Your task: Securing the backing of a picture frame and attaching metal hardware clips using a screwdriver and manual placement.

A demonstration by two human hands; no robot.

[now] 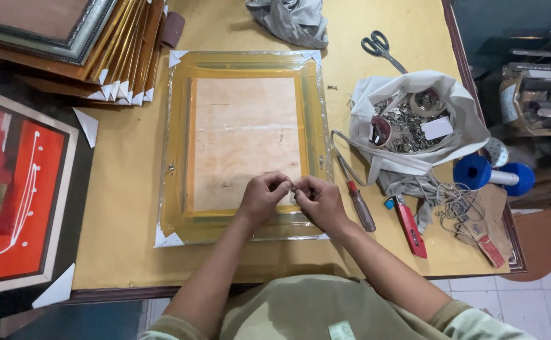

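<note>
My left hand (264,194) and right hand (318,198) pinch a small metal fitting (293,187) between pressed fingertips; beneath them lies the plastic-wrapped golden frame (244,135).

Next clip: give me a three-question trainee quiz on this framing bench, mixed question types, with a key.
1. True or false: both hands meet over the lower edge of the plastic-wrapped frame lying face down.
2. Which tool lies on the table nearest the right hand? A) scissors B) screwdriver C) red utility knife
3. Fill in: the white cloth bag holds small ____ hardware.

Key
1. True. The left hand and right hand pinch a small item between their fingertips there; what it is cannot be told.
2. B. The screwdriver lies just beside that hand; the red utility knife is further out and the scissors sit at the far edge.
3. metal.
</note>
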